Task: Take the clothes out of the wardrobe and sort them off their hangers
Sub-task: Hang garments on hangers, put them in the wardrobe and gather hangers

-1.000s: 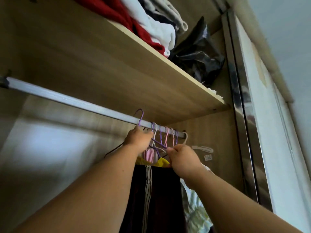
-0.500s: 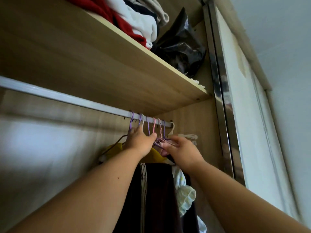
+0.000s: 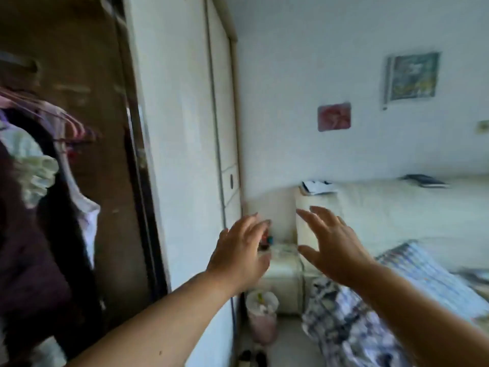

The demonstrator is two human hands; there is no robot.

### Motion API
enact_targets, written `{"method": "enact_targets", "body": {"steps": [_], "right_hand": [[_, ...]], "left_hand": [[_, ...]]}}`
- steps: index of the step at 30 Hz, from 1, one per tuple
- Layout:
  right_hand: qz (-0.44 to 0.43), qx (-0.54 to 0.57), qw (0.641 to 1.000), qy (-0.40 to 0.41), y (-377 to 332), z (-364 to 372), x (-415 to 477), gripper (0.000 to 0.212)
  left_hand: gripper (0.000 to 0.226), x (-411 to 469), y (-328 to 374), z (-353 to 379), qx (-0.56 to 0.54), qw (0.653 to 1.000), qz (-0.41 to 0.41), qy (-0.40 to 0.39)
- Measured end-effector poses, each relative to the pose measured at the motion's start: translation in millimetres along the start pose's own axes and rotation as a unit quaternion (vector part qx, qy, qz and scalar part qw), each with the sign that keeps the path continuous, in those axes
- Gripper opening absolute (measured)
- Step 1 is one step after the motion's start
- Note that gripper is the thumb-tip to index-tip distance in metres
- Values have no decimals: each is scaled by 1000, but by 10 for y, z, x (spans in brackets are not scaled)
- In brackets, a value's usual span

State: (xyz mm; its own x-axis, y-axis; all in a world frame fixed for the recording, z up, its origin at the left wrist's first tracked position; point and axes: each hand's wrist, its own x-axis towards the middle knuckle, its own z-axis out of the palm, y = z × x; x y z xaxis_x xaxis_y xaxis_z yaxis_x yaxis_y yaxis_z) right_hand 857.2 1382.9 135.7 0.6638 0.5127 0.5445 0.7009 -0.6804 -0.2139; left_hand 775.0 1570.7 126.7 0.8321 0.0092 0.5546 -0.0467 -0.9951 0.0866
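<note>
While held out, left hand [image 3: 239, 254] spread empty, right hand [image 3: 334, 247] likewise.

The bed [image 3: 412, 215], at right, carries a pale cover, a striped blanket [image 3: 426, 276] across its near part and a dark-patterned quilt [image 3: 341, 321] spilling over the edge toward the floor [image 3: 291, 348]. On the headboard ledge lie some papers [image 3: 316, 187] at the left end and a dark book [image 3: 424, 180] further right. On the floor stand a pink bin [image 3: 262, 317] beside the white nightstand [image 3: 281, 282], and a pair of dark shoes [image 3: 252, 357]; motion blur obscures finer detail.
</note>
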Motion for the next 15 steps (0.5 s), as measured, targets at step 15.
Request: {"method": "enact_targets", "body": {"steps": [15], "right_hand": [[452,-15,871,-191,2704,-486,-4698,71]], "left_hand": [[67,-1242,4177,2549,-210,864,259,-377]]}}
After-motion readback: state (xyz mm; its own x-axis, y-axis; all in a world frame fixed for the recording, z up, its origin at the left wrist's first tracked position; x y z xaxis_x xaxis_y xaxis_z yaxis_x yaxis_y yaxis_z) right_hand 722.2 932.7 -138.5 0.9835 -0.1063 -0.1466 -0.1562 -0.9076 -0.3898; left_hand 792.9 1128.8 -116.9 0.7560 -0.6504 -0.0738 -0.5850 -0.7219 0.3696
